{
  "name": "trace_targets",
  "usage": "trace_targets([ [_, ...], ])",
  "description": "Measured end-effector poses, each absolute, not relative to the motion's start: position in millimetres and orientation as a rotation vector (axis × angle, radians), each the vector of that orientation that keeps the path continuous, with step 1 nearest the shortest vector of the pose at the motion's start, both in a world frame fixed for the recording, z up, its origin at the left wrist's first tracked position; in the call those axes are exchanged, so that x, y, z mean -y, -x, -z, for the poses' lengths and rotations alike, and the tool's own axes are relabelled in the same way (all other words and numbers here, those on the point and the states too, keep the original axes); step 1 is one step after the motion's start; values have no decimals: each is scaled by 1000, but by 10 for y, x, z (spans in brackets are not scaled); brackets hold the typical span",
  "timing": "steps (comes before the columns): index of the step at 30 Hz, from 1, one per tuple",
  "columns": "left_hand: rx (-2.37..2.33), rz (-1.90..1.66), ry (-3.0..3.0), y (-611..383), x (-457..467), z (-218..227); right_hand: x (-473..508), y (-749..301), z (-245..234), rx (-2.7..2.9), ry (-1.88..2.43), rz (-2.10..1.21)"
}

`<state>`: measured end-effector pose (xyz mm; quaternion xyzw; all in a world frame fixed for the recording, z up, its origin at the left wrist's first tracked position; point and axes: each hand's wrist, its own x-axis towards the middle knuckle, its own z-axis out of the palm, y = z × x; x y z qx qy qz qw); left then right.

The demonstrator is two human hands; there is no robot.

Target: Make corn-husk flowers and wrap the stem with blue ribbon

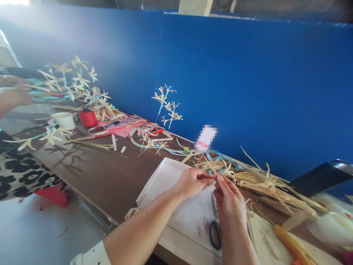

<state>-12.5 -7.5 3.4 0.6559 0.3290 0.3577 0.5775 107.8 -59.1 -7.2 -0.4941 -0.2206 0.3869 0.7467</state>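
While left hand (194, 182) and right hand (230, 198) pinch pale strips (227, 171), tray rim (151, 179) stands left; tabletop (110, 169) stretches beyond.

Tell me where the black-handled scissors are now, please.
In the head view, the black-handled scissors lie lower right of centre in the shallow white tray, just left of the right hand, beside pink handwriting.

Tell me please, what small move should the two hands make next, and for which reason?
I would perhaps draw the left hand and right hand slightly back over the white tray: their fingers meet against a background of pale strips, so what lies between them is hard to make out. The tray's plain white surface might show it better.
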Motion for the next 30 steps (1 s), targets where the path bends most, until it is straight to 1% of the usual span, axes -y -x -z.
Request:
trace_targets([
  [5,-715,-792,-1331,91,78,-19,583,-1082,107,482,1095,-855],
  [17,-742,-850,-1249,54,94,-7,581,-1088,116,538,1080,-896],
  [30,-622,-722,-965,31,133,-84,563,-1103,90,526,1017,-917],
])
